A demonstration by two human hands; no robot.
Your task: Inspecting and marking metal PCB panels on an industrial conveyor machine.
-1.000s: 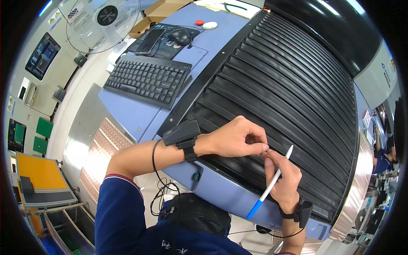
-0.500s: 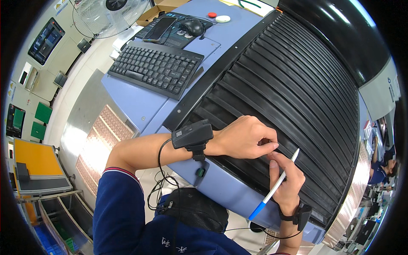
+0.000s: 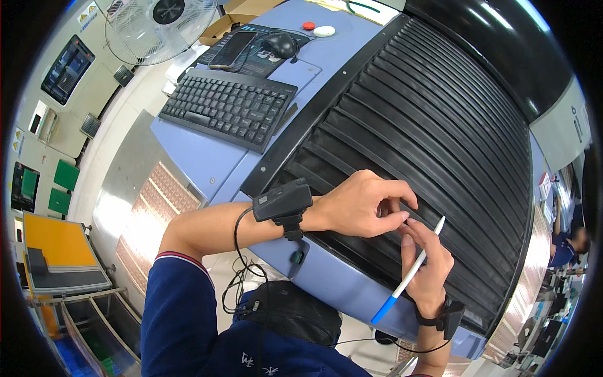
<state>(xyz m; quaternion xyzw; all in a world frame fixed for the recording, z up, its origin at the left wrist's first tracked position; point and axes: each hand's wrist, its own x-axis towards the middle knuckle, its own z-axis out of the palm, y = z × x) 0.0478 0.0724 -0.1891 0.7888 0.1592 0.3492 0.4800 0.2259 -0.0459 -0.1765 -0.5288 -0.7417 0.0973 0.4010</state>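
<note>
My left hand (image 3: 365,204) hovers above the black ribbed bellows cover (image 3: 433,125). Its index finger is bent and lifted off the thumb, while the other fingers curl inward; whether anything small sits in them is hidden. My right hand (image 3: 428,273) is just right of it and nearer to me. A slim white pen (image 3: 402,286) with a blue end lies slanted across the right hand, its tip pointing up and away. The right hand's fingertips meet the left thumb and fingers, and the pinched spot between them is too small to make out.
On the blue machine top are a keyboard (image 3: 227,105), a phone (image 3: 232,50), a mouse (image 3: 280,44) and red and white buttons (image 3: 323,31). A fan (image 3: 160,25) stands far left. A black bag (image 3: 286,314) is at my waist. Wrist device cables (image 3: 242,276) hang below my left arm.
My left index finger has lifted and opened away from the thumb. Both hands stay close together, the pen still in the right one. The view has shifted slightly.
</note>
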